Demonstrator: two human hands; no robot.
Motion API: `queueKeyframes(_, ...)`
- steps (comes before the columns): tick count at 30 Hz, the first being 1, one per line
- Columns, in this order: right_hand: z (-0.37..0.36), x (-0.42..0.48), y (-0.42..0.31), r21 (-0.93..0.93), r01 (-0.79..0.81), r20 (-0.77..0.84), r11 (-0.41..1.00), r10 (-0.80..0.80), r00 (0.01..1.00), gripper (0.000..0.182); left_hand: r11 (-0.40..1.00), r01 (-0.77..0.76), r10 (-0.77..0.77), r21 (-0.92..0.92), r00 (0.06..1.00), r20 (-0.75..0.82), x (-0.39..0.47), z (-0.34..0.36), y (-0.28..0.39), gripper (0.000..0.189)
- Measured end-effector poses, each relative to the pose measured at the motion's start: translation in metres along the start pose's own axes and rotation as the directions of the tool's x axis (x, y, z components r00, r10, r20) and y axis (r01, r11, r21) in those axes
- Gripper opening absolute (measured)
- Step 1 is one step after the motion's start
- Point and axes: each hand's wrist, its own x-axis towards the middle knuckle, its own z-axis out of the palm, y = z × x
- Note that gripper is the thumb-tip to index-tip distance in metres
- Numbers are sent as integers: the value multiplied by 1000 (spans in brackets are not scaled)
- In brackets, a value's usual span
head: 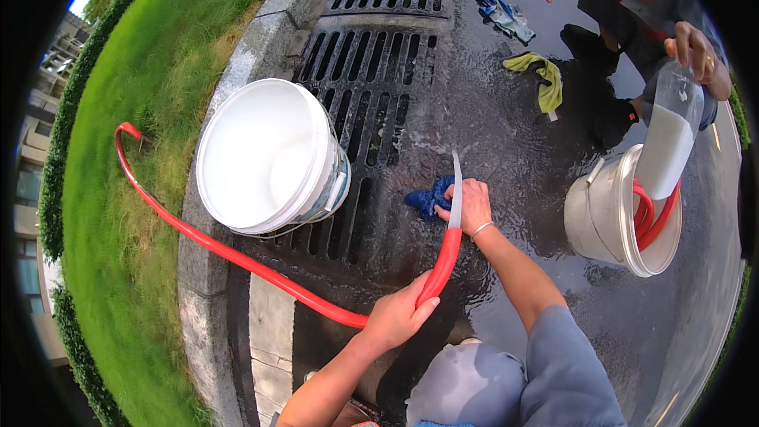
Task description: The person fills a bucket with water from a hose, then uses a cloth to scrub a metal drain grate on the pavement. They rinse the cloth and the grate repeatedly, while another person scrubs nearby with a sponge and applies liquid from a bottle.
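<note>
My left hand is closed around a red hose near its end. From the hose runs a stream of water, which lands on the wet pavement just beyond my right hand. My right hand grips a crumpled, wet blue cloth or glove against the ground, beside the drain grate. Its exact kind is hard to tell. To the left, partly over the grate, a white plastic bucket stands with its pale inside showing.
At right a co-worker's hand holds a clear container of white powder over a second bucket with red hose inside. Blue-white gloves and a yellow-green glove lie on the pavement. A stone curb borders the grass.
</note>
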Motion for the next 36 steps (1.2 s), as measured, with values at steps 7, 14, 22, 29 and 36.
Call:
queueKeyframes(7,35,24,12,-116,146,-195,982,-167,967,41,997,65,-64,-34,998,22,-3,-2,-2,53)
queueKeyframes(14,-1,10,38,16,53,-31,998,-53,998,35,996,64,-62,-56,997,43,-2,-7,8,53)
queueKeyframes(22,-13,-36,29,587,-189,-118,787,314,942,45,994,37,-37,-102,999,6,-19,-11,-7,53)
queueKeyframes(29,23,-28,17,17,13,-138,1000,-11,990,67,1000,8,-7,-6,993,116,4,2,3,52)
queueKeyframes(36,18,-10,15,-147,-41,-140,988,21,990,62,997,44,-40,-59,997,65,-7,3,-8,53)
